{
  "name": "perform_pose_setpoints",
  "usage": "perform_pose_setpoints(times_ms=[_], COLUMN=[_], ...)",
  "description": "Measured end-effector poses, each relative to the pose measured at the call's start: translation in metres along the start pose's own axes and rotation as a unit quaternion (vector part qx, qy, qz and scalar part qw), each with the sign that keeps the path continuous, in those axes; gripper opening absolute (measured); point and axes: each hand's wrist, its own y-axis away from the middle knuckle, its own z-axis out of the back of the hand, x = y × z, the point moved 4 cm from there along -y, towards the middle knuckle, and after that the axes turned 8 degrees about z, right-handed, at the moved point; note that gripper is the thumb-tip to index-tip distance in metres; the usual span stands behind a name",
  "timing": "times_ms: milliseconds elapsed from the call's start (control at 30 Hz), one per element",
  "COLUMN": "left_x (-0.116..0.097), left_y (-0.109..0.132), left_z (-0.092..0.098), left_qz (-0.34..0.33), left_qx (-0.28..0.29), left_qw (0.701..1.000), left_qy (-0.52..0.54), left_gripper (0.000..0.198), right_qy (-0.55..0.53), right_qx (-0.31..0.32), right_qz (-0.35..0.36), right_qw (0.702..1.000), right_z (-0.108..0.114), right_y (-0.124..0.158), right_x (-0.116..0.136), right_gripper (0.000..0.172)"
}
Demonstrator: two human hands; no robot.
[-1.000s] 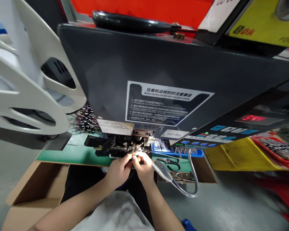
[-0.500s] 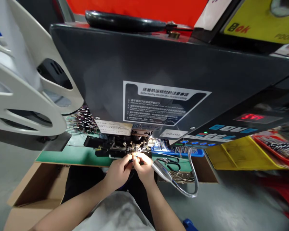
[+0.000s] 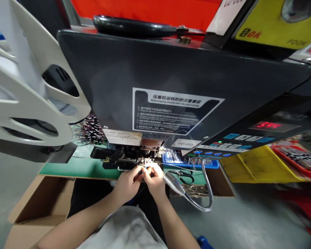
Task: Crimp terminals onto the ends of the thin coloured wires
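A small dark piece (image 3: 141, 171) is pinched by the left hand (image 3: 128, 184) and right hand (image 3: 154, 180) at lower centre, under a crimping press (image 3: 171, 76); its long axis cannot be made out; a green bench mat (image 3: 67, 168) is spread behind, grey floor (image 3: 248, 221) at lower right.

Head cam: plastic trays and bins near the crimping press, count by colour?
Blue tray: 1
Yellow bin: 1
Red tray: 1
Total: 3
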Motion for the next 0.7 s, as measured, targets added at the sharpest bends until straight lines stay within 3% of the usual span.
perform_pose_setpoints(times_ms=[433, 700], left_x=[0.004, 0.0], left_y=[0.001, 0.002], left_z=[-0.003, 0.002], left_qz=[-0.001, -0.012], left_qx=[0.007, 0.002], left_qw=[1.0, 1.0], left_qy=[-0.004, -0.006], left_gripper=[0.015, 0.016], right_qy=[0.019, 0.033], right_qx=[-0.008, -0.012], right_qz=[0.052, 0.045], right_qw=[0.998, 0.998], right_z=[0.0, 0.001], right_y=[-0.004, -0.002], right_x=[0.011, 0.004], right_gripper=[0.013, 0.015])
